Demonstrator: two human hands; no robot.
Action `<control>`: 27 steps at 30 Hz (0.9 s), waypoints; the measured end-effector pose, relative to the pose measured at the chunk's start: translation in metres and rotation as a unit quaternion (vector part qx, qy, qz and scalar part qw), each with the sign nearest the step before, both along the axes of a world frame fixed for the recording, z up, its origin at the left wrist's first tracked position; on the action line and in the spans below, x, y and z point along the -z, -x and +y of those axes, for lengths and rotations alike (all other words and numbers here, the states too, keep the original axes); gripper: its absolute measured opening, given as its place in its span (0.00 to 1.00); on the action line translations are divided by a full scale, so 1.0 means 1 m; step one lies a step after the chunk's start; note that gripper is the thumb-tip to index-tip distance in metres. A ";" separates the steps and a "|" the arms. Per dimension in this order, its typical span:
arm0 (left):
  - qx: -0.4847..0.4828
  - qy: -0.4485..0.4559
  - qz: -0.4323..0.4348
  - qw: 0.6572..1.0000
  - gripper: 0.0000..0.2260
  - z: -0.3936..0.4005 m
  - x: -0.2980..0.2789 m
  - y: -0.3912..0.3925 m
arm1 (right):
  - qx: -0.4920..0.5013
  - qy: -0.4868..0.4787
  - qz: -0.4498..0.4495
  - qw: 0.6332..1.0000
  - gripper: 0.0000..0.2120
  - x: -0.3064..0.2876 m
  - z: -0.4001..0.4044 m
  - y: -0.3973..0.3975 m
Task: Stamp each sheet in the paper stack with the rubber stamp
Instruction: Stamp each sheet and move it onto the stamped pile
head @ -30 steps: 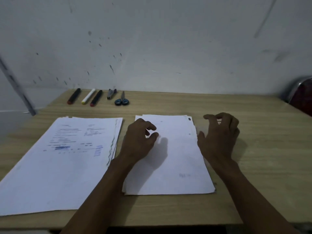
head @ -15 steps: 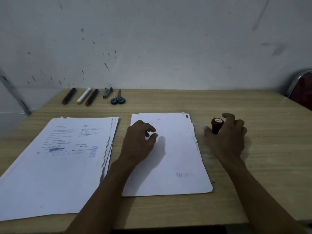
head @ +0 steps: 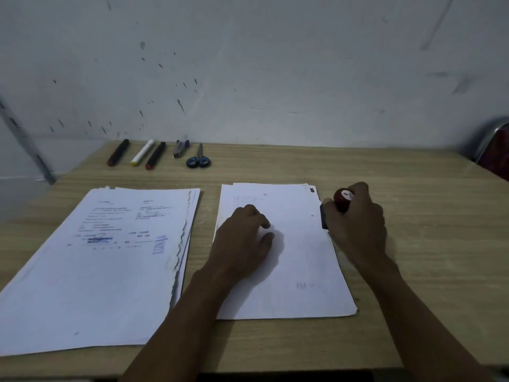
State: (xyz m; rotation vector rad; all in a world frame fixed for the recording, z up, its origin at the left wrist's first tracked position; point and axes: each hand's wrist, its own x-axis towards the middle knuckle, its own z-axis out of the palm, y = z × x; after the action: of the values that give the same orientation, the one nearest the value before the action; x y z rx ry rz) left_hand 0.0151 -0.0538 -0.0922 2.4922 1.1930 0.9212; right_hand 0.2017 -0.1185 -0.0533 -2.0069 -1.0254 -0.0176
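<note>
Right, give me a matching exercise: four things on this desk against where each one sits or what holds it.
Things:
1. rubber stamp
2. scissors
3. printed stack
4. left hand

Places:
A. far edge of the desk, by the wall
B. resting on the blank-topped stack
C. in the right hand
D. left part of the desk

Pairs: 1-C, 2-A, 3-D, 4-B

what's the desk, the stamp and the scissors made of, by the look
Desk: wood or wood-look laminate, matte, pale straight grain lines. Stamp in the right hand: dark red glossy knob, likely plastic or lacquered wood. Scissors: grey metal blades, blue plastic-looking handle loops.
</note>
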 end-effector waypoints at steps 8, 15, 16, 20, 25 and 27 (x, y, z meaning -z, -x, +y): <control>0.032 -0.022 0.022 0.999 0.10 -0.008 0.006 -0.005 | -0.124 0.074 -0.073 0.987 0.06 -0.004 0.005 0.028; 0.047 -0.028 0.034 0.998 0.10 -0.006 0.006 -0.003 | -0.126 0.111 -0.094 0.981 0.07 0.002 0.014 0.030; 0.048 -0.028 0.039 0.998 0.10 -0.006 0.006 -0.003 | -0.128 0.115 -0.095 0.980 0.07 0.002 0.016 0.030; 0.047 -0.024 0.052 0.997 0.10 -0.004 0.007 -0.003 | -0.130 0.130 -0.095 0.978 0.08 0.004 0.019 0.028; 0.049 -0.017 0.045 0.998 0.11 -0.004 0.007 -0.002 | -0.123 0.153 -0.094 0.976 0.07 0.005 0.022 0.032; 0.048 -0.019 0.042 0.998 0.11 -0.005 0.007 -0.002 | -0.110 0.171 -0.112 0.973 0.06 0.004 0.024 0.034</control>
State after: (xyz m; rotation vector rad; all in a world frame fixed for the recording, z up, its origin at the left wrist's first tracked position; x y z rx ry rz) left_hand 0.0167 -0.0591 -0.0987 2.6177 1.0790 0.8300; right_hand 0.1679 -0.0950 -0.0570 -2.2214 -1.4748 0.0574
